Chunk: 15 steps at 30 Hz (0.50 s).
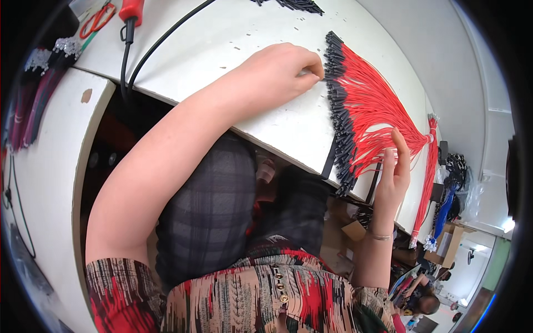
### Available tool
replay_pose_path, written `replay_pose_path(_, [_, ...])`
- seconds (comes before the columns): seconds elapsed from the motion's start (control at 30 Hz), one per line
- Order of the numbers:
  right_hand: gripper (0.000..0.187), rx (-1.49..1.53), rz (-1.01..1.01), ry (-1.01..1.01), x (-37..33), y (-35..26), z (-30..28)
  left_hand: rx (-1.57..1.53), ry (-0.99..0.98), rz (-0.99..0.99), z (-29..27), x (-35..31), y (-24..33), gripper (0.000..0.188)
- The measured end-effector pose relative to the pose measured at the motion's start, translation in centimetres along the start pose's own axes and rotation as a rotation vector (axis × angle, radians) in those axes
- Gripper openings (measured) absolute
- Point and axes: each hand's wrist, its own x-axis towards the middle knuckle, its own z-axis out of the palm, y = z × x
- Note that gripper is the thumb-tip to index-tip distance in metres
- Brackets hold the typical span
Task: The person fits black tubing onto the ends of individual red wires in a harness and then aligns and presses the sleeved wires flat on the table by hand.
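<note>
A large bundle of red wires (pixel 380 105) lies fanned out on the white table, with black sleeves (pixel 340 119) lining its left edge. The wires gather at a tie on the right. My left hand (pixel 288 72) reaches over the table to the upper part of that black edge. Its thumb and forefinger are pinched together at a black sleeve; the exact grip is small and partly hidden. By the lower side of the fan is my right hand (pixel 393 172), its fingers stretched out and apart, touching or just over the red wires.
A red-handled tool (pixel 131 11) with a black cable and orange-handled scissors (pixel 97 21) lie at the upper left. More black pieces (pixel 294 5) are at the far edge. Dark bundles (pixel 41 94) hang at left. A cardboard box (pixel 447 244) and another person (pixel 425 302) appear at right.
</note>
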Motion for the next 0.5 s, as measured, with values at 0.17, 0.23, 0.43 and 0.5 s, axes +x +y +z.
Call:
replay_pose_path(0.17, [0.034,-0.126,-0.212,-0.042,-0.3,-1.4,0.0,0.012,-0.010,0.000,0.0,0.1,-0.1,0.023])
replay_pose_path(0.23, [0.032,-0.136,-0.262,-0.087,-0.3,-2.3,0.2,0.016,0.007,0.010,0.2,0.0,-0.3,0.023])
replay_pose_path(0.43, [0.028,-0.188,-0.318,-0.204,-0.3,-4.0,0.3,0.004,0.026,0.017,0.3,-0.1,-0.1,0.022])
replay_pose_path(0.5, [0.029,-0.190,-0.314,-0.227,-0.4,-4.6,0.4,0.008,0.019,0.012,0.3,0.0,-0.1,0.023])
